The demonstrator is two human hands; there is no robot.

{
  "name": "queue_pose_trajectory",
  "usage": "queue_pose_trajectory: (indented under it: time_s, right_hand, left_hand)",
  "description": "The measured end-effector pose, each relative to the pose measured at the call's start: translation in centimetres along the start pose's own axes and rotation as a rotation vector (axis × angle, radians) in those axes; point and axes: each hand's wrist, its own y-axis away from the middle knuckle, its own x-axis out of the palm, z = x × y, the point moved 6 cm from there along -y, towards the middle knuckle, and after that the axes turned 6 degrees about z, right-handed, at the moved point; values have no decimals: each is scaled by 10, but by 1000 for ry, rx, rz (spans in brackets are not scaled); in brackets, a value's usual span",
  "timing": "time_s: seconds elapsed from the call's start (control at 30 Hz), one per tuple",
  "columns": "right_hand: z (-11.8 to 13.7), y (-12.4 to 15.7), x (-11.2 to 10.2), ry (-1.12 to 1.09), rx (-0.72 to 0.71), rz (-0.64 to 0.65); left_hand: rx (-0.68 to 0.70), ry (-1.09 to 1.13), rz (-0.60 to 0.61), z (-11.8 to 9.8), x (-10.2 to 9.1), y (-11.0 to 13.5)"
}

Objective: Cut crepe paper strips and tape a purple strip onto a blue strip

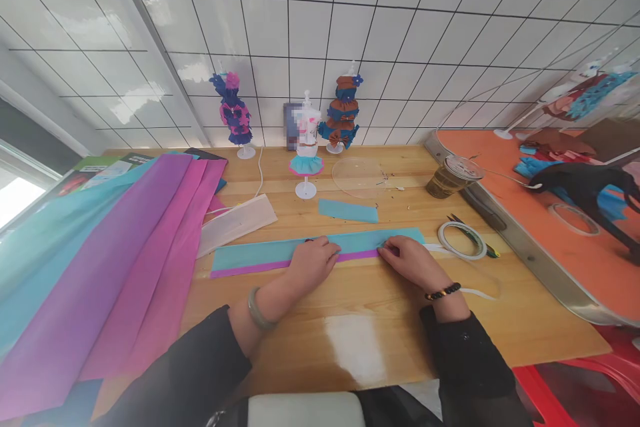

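A long turquoise strip (270,252) with a purple lower edge lies across the wooden table in front of me; it looks like paper or thin cloth. My left hand (313,262) is closed at the strip's middle, thumb and fingers drawn together on its purple edge. Further right, my right hand (409,259) pinches the same edge near the strip's right part. What sits between the fingertips is partly hidden. Beyond the strip lies a shorter blue piece (347,210). A roll of white tape (441,235) rests by the strip's right end.
Purple and pink sheets (107,280) cover the left side. Small dressed stands (307,166) line the tiled wall. A lidded cup of brown liquid (443,182) stands at the back right. A black-and-yellow cutter (493,252) lies by the tape. An orange table (565,227) adjoins on the right.
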Motion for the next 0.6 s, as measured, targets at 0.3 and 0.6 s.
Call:
queue_pose_trajectory:
  time_s: [0.3, 0.6]
  right_hand:
    - [-2, 1, -1, -31, 30, -31]
    - [-6, 3, -1, -100, 12, -46]
  left_hand:
    - [88, -232, 35, -23, -2, 4]
    - [161, -270, -12, -55, 10, -14]
